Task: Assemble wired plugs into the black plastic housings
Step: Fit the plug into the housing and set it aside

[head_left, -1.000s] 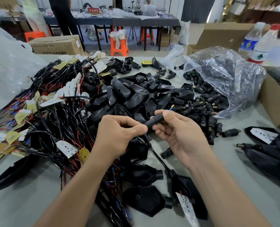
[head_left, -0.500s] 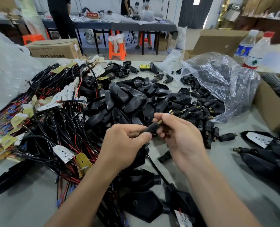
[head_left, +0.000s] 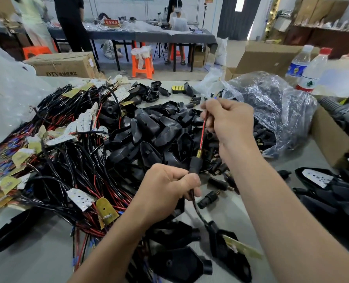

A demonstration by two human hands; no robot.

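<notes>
Well, the tabletop [head_left: 37, 252] on my feed is crowded. To the left sprawls a tangle of wires [head_left: 57, 160], black and red, with small white and yellow boards tied into it. Beyond my hands lies a heap of black housings [head_left: 149, 131], and to its right a clear plastic bag [head_left: 271, 111] holds more black parts. A few loose plugs [head_left: 208, 199] lie on the bare surface between my forearms. Two water bottles [head_left: 312, 72] stand behind the bag, and a cardboard box [head_left: 328, 137] sits at the right edge. Near the bottom a single housing [head_left: 175, 264] lies flat. Just beside it is another housing with a yellow board [head_left: 228, 248], partly covered by my right forearm. From this one a black cable [head_left: 200, 215] climbs into my left fist.

My left hand [head_left: 165, 190] sits low and central, its back toward me and its fingers curled tight around the cable. Thumb and forefinger grip the lower end of the plug [head_left: 195, 165], a black barrel with a brass collar on top, held up over the near edge of the heap. My right hand [head_left: 230, 121] is raised higher and farther out, in front of the bag. Its fingers pinch the red wire [head_left: 203, 129], which runs straight from the brass collar up to that grip. A blue tip [head_left: 215, 97] pokes out above the knuckles. This hand hides part of the heap and the bag's mouth.
</notes>
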